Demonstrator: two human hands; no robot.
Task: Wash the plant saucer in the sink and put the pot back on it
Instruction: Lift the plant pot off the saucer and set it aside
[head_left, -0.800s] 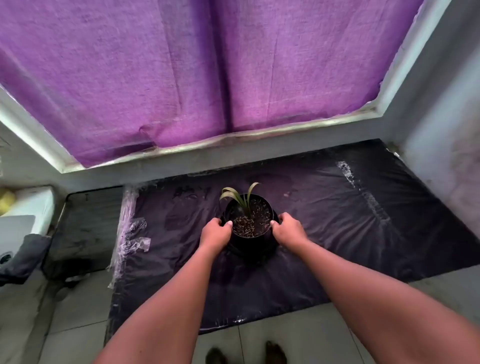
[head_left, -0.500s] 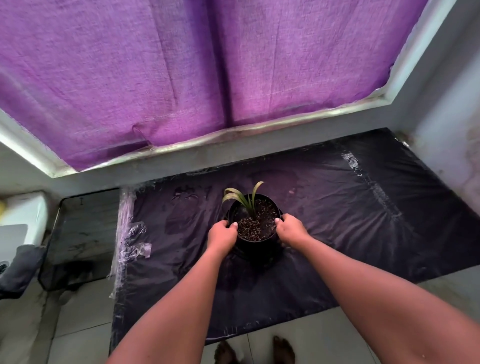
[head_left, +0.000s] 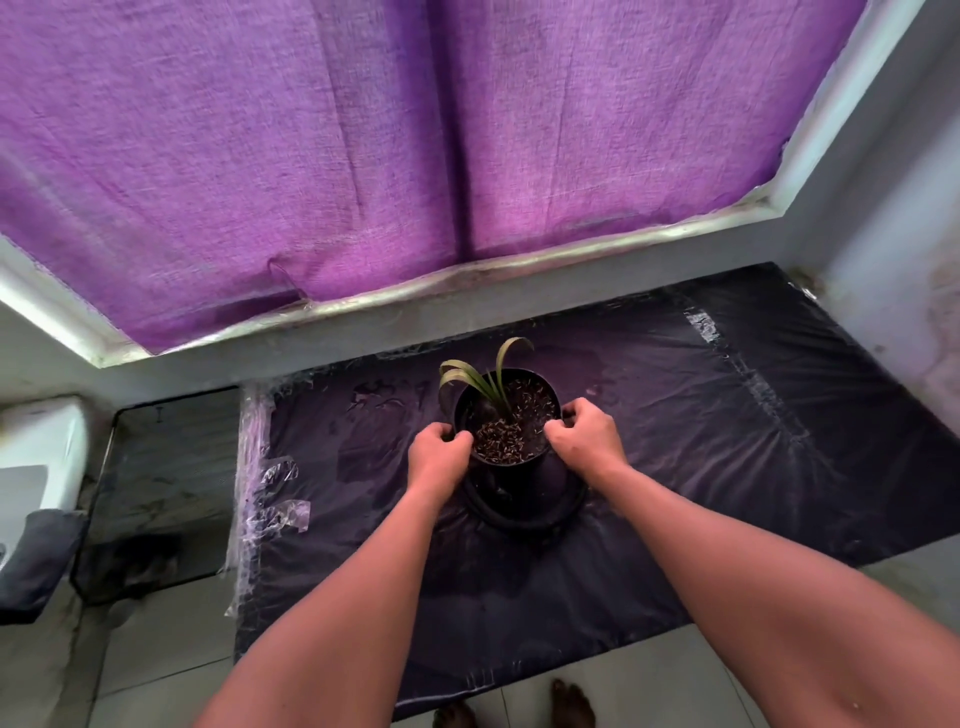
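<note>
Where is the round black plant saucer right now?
Head view, centre: the round black saucer lies on the dark plastic sheet, under the black plastic pot.

We find no readable text, label, brand, number or sign on anything in view.

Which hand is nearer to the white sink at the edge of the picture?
Left. The left hand grips the pot rim on the side toward the white sink; the right hand grips the rim's far side, away from it.
</note>
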